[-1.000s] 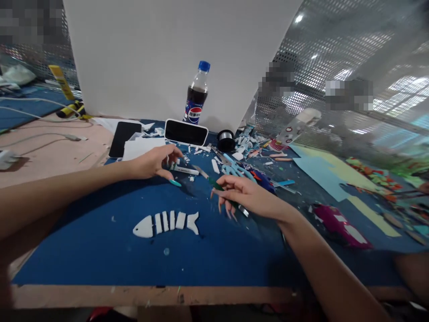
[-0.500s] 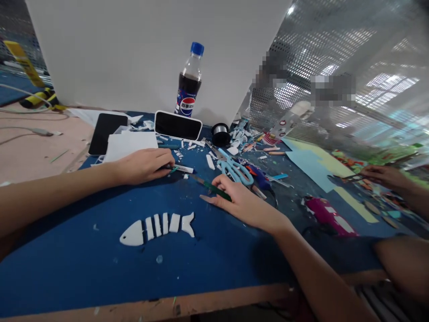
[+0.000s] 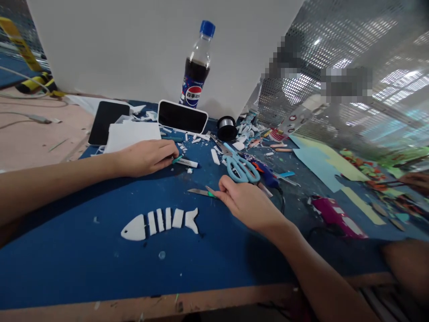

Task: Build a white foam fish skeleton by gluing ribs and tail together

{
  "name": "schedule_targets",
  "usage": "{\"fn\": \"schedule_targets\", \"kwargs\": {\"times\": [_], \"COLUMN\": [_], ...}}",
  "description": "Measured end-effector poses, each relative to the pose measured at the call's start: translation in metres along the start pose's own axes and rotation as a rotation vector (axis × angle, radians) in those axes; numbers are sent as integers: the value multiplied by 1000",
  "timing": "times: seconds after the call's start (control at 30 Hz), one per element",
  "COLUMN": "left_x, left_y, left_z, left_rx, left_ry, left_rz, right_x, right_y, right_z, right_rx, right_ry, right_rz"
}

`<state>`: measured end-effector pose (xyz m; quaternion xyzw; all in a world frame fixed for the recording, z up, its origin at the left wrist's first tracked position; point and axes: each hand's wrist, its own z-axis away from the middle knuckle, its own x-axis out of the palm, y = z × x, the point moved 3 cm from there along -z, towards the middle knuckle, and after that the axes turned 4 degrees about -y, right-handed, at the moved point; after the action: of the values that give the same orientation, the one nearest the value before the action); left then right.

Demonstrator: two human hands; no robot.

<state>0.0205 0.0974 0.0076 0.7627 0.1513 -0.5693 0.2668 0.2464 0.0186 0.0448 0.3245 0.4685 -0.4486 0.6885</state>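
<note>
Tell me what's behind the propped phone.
Behind the phone, a cola bottle stands before a white panel. Its cap and label show; the phone hides its base and anything else low there.

One head-worn view looks forward and down from behind and above the left hand [image 3: 147, 157] and right hand [image 3: 246, 201], near enough to include both forearms [image 3: 73, 177]. It reaches from the table edge [image 3: 214, 298], nearer than the hands, to the board [image 3: 127, 53] beyond them.
</note>
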Motion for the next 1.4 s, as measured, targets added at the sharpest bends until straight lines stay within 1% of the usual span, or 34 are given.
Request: {"fn": "schedule_targets", "kwargs": {"times": [0.1,0.2,0.3,0.47,0.77,0.93,1.1,1.17,1.33,1.4], "left_x": [1,1,1,1,2,3,2,2,3,4], "left_y": [0,-1,0,0,1,0,1,1,0,1], "left_z": [0,1,0,0,-1,-1,-2,-2,-2,-2], "left_rx": [-5,-14,-13,-13,-6,-26,1,1,-9,-7], "left_ry": [-7,-2,8,-7,0,-19,-13,-6,-9,-11], "left_rz": [5,26,29,10,-43,-52,-60,-68,-87,-93], "right_x": [7,13,17,17,21,22,24,22,20,21], "right_y": [-5,-8,-10,-11,-14,-12,-16,-17,-16,-18], "right_z": [-3,-4,-4,-2,-4,-3,-5,-6,-5,-6], "right_rx": [22,-12,-46,-63,-85,-104,-76,-86,-117,-110], "right_ry": [-56,-67,-91,-128,-30,-72,-60,-59,-122,-116], "right_rz": [173,233,250,259,320,325,370,370,330,345]}}
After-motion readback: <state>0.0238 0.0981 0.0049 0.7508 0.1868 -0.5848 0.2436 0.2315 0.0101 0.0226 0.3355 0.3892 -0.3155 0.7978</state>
